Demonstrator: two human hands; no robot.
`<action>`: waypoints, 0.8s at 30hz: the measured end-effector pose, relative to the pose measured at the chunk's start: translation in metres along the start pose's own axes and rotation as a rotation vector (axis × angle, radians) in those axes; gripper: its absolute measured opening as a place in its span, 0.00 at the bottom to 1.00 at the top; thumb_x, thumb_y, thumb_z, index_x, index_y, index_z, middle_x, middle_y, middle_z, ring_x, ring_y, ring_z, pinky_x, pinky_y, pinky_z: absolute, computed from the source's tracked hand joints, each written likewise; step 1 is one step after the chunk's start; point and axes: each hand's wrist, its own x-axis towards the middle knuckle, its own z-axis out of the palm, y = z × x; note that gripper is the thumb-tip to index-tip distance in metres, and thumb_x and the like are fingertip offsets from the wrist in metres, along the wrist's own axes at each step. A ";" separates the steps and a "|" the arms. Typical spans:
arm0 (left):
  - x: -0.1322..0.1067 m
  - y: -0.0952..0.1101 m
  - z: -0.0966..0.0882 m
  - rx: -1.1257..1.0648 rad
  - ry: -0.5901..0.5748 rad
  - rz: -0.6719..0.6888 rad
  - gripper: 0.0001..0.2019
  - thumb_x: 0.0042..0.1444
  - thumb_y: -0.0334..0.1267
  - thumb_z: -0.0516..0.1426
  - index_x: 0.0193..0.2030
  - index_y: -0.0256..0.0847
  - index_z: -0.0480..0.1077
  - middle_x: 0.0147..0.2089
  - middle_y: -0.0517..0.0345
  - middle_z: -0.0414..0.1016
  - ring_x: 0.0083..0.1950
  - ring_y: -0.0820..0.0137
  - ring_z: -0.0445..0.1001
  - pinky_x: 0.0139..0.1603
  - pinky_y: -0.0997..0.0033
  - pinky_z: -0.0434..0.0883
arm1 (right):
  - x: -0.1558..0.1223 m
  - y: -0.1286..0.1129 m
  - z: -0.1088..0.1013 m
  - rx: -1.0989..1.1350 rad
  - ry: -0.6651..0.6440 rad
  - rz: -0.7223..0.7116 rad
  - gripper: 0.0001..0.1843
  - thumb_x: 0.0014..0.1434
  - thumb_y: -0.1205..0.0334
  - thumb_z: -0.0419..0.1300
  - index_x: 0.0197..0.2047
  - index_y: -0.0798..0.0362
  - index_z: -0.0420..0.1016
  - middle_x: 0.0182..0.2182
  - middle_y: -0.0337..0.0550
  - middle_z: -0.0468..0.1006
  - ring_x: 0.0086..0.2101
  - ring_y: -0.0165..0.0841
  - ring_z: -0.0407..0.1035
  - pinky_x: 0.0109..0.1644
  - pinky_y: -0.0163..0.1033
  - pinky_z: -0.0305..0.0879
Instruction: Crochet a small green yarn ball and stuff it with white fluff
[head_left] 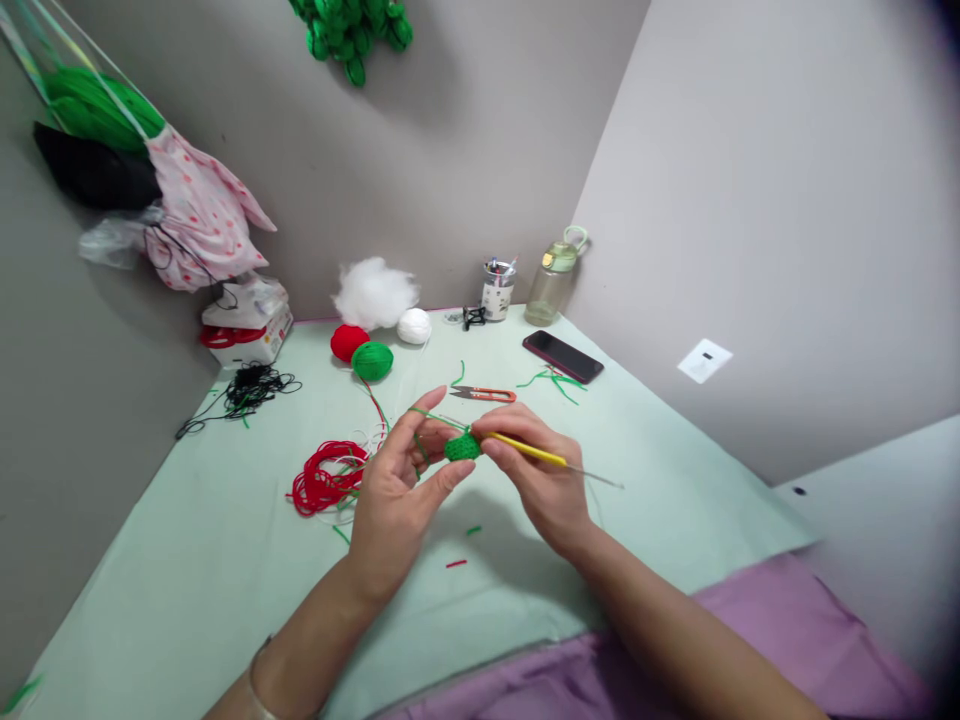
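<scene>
My left hand [401, 495] pinches a small green crocheted piece [462, 447] between thumb and fingers, with green yarn running over the raised forefinger. My right hand [536, 470] grips a yellow-handled crochet hook [536, 453], its tip at the green piece and its metal end pointing right. Both hands hover above the pale green table [225, 540]. The green strand leads back toward a green yarn ball [372, 360].
A loose red yarn pile [326, 478] lies left of my hands. A red ball [348, 341], white ball [413, 325] and stuffing [374, 291] sit at the back. Orange snips [484, 393], a phone [562, 356], a jar [497, 289] and a bottle [553, 277] are behind.
</scene>
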 end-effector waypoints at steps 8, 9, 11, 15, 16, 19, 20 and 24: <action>0.001 0.004 0.000 0.003 0.004 -0.008 0.29 0.53 0.35 0.69 0.63 0.52 0.73 0.42 0.64 0.75 0.45 0.73 0.77 0.49 0.74 0.74 | 0.010 0.002 -0.003 0.481 -0.043 0.303 0.09 0.58 0.52 0.73 0.38 0.47 0.87 0.31 0.40 0.79 0.31 0.30 0.72 0.37 0.37 0.71; 0.001 0.004 0.000 0.003 0.004 -0.003 0.29 0.53 0.35 0.69 0.63 0.52 0.73 0.42 0.64 0.75 0.46 0.72 0.77 0.50 0.73 0.74 | 0.012 0.001 -0.003 0.510 -0.051 0.318 0.10 0.57 0.51 0.73 0.37 0.48 0.87 0.29 0.40 0.78 0.30 0.30 0.71 0.36 0.38 0.70; 0.001 0.005 0.000 -0.008 0.008 -0.006 0.31 0.53 0.35 0.69 0.64 0.52 0.72 0.41 0.64 0.75 0.46 0.72 0.77 0.50 0.73 0.75 | 0.013 0.001 -0.004 0.529 -0.071 0.336 0.12 0.58 0.50 0.72 0.37 0.49 0.86 0.29 0.40 0.78 0.29 0.31 0.70 0.36 0.39 0.70; 0.003 0.005 0.000 -0.017 0.009 -0.033 0.34 0.52 0.35 0.70 0.67 0.50 0.69 0.42 0.64 0.75 0.46 0.72 0.77 0.51 0.74 0.75 | 0.012 0.003 -0.008 0.367 -0.115 0.213 0.08 0.63 0.53 0.69 0.42 0.46 0.87 0.34 0.42 0.80 0.32 0.32 0.71 0.38 0.40 0.70; 0.004 0.005 0.000 -0.016 0.004 -0.037 0.35 0.52 0.35 0.70 0.67 0.49 0.69 0.42 0.64 0.76 0.46 0.72 0.77 0.51 0.74 0.75 | 0.011 0.003 -0.009 0.307 -0.120 0.156 0.07 0.64 0.56 0.68 0.43 0.45 0.87 0.36 0.43 0.80 0.34 0.32 0.71 0.39 0.40 0.69; 0.003 0.004 0.000 -0.034 -0.012 -0.044 0.35 0.53 0.34 0.70 0.68 0.47 0.68 0.42 0.63 0.77 0.45 0.72 0.78 0.51 0.73 0.76 | 0.009 0.003 -0.008 0.211 -0.118 0.035 0.08 0.67 0.61 0.65 0.46 0.43 0.87 0.41 0.45 0.82 0.41 0.36 0.73 0.39 0.40 0.69; 0.003 0.004 0.000 -0.046 -0.015 -0.044 0.34 0.53 0.34 0.70 0.67 0.46 0.68 0.42 0.63 0.78 0.45 0.72 0.79 0.50 0.73 0.76 | 0.008 0.003 -0.007 0.209 -0.109 0.022 0.09 0.68 0.61 0.64 0.46 0.42 0.87 0.42 0.45 0.83 0.43 0.37 0.73 0.39 0.40 0.70; 0.003 0.005 0.000 -0.076 -0.010 -0.039 0.30 0.52 0.34 0.70 0.63 0.45 0.70 0.41 0.63 0.79 0.43 0.72 0.79 0.49 0.72 0.77 | 0.004 0.001 -0.001 0.206 -0.041 -0.003 0.10 0.69 0.62 0.63 0.45 0.43 0.87 0.44 0.45 0.85 0.44 0.37 0.75 0.41 0.41 0.73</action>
